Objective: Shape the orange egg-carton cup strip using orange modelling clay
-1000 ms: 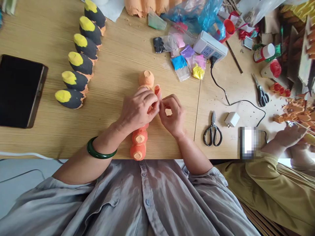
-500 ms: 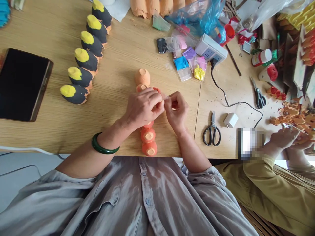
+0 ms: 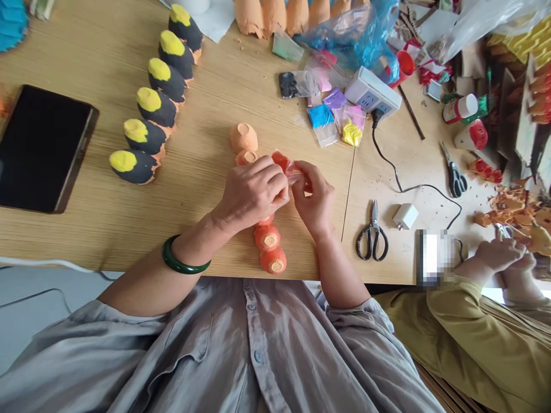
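Both my hands are pinched together over a row of joined egg-carton cups [image 3: 267,237], orange-red at the near end and plain light orange at the far end. My right hand [image 3: 317,198] grips the edge of a small clear bag of red clay [image 3: 281,161]. The fingers of my left hand [image 3: 255,192] press closed at the same bag, their tips mostly out of sight. Beneath my left hand, the middle of the cup row is hidden.
Black-and-yellow painted cups [image 3: 150,100] and a tablet [image 3: 41,149] lie leftward. Clay packets [image 3: 321,116], a power strip [image 3: 373,90], scissors [image 3: 372,232] and a white adapter [image 3: 405,216] lie rightward. A co-worker's hands [image 3: 501,255] are at far right.
The cup row has turned slightly, its near end shifting right. More of the red clay bag shows between my hands. The whole view has shifted a little.
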Motion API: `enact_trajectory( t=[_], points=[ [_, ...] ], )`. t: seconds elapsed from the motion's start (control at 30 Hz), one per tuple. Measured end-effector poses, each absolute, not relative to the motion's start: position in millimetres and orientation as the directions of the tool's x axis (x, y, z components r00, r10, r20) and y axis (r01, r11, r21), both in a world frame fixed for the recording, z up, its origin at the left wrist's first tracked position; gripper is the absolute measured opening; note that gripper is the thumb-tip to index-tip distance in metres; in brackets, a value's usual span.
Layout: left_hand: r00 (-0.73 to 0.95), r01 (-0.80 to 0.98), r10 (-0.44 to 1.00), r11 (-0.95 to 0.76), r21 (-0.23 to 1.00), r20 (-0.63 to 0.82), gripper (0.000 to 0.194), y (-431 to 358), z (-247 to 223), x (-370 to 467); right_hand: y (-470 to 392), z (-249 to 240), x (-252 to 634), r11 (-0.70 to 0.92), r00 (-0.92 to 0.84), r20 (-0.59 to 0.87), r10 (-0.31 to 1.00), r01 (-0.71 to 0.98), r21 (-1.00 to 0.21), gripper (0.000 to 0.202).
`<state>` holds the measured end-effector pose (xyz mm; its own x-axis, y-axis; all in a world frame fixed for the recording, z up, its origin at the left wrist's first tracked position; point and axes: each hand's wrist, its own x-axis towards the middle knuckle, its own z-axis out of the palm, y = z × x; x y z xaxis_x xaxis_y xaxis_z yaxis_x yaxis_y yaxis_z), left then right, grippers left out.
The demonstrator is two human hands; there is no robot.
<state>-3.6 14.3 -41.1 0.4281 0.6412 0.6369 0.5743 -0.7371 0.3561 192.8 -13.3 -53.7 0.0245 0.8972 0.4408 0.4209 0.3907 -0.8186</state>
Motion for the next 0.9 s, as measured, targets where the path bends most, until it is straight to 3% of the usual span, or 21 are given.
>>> enact_trajectory(
  t=[0.17,0.23,0.37,0.57,0.7,0.9],
  points=[
    [0.342,0.517,0.687,-0.708,0.482,0.641,0.028,12.7,-32.9,-6.0,-15.0,-55.9,192.8,0.292,0.072,0.335,0.939,0.345,-0.892,0.023],
    [0.286,0.506,0.742,-0.655,0.562,0.607,0.025,15.7,-29.7,-9.7,-14.0,-55.5,195.1,0.215,0.091,0.246,0.965,0.261,-0.941,0.032],
    [0.301,0.438,0.716,-0.69,0.576,0.629,0.069,26.3,-31.9,-18.3,-10.5,-50.8,202.2,0.119,0.052,0.123,0.991,0.066,-0.991,0.049],
    [0.492,0.318,0.66,-0.743,0.589,0.567,0.055,28.9,-38.3,-27.3,-5.7,-53.7,214.5,-0.018,-0.026,-0.017,1.0,-0.049,-0.999,0.052],
    [0.504,0.292,0.666,-0.731,0.617,0.55,0.063,27.2,-36.0,-28.8,-3.0,-62.1,220.8,-0.002,0.017,-0.002,1.0,-0.033,-0.999,0.056],
    [0.501,0.346,0.72,-0.675,0.652,0.48,0.058,29.4,-37.0,-27.6,-4.0,-59.5,220.0,0.214,0.0,0.214,0.977,0.005,-0.977,0.045]
  ],
)
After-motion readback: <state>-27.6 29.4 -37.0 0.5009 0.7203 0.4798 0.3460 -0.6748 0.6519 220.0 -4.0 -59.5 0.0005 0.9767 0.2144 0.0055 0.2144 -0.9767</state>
